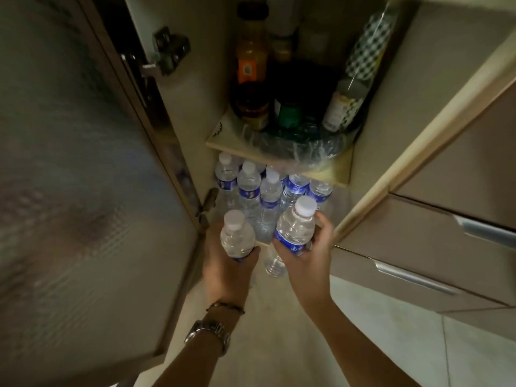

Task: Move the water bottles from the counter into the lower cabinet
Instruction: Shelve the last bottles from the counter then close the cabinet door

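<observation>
My left hand [227,270] grips a clear water bottle [236,238] with a white cap, upright, in front of the open lower cabinet. To its right, my right hand [308,261] grips a second water bottle [295,227] with a blue label, tilted slightly right. Both bottles hover just outside the cabinet's bottom compartment [333,209]. Inside it, several more water bottles [250,185] with blue labels stand packed together under the shelf. The lower part of the right-hand bottle shows below my fingers.
The cabinet door [83,191], with frosted ribbed glass, stands open on the left. The upper shelf [335,171] carries sauce bottles [252,65], jars and crumpled plastic wrap [293,146]. Drawers with metal handles [413,277] are at the right. Pale floor tiles lie below.
</observation>
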The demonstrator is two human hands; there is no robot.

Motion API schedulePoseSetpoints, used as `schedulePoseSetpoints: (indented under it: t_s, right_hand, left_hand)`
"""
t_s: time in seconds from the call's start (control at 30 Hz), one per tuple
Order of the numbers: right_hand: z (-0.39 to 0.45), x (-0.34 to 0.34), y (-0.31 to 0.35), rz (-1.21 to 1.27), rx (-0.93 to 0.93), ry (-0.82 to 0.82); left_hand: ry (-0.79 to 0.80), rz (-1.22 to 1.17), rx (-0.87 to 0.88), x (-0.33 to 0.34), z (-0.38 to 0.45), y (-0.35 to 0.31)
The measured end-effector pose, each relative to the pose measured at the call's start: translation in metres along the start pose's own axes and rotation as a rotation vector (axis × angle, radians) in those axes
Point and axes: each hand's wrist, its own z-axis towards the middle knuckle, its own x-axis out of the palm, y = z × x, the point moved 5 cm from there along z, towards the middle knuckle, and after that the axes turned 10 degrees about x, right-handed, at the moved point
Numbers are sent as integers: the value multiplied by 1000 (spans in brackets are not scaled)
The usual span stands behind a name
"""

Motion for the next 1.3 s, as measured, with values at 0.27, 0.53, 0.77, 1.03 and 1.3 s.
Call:
schedulePoseSetpoints:
  t_s: [0.27, 0.53, 0.77, 1.03, 1.3]
  right_hand:
    - [45, 18, -66, 52, -100, -87]
    - [93, 25, -89, -84, -145, -147]
    - [108, 19, -108, -55, -166, -129]
    - [122, 23, -120, -81, -175, -141]
    - [144, 34, -122, -94, -215, -113]
  left_hand:
    - [-10, -59, 181, 35, 31, 57]
    - [-17, 4, 398, 64, 76, 70]
    - [-2, 4, 425, 78, 78, 84]
    - [12, -34, 429, 78, 76, 87]
    - [-10, -117, 422, 87, 92, 88]
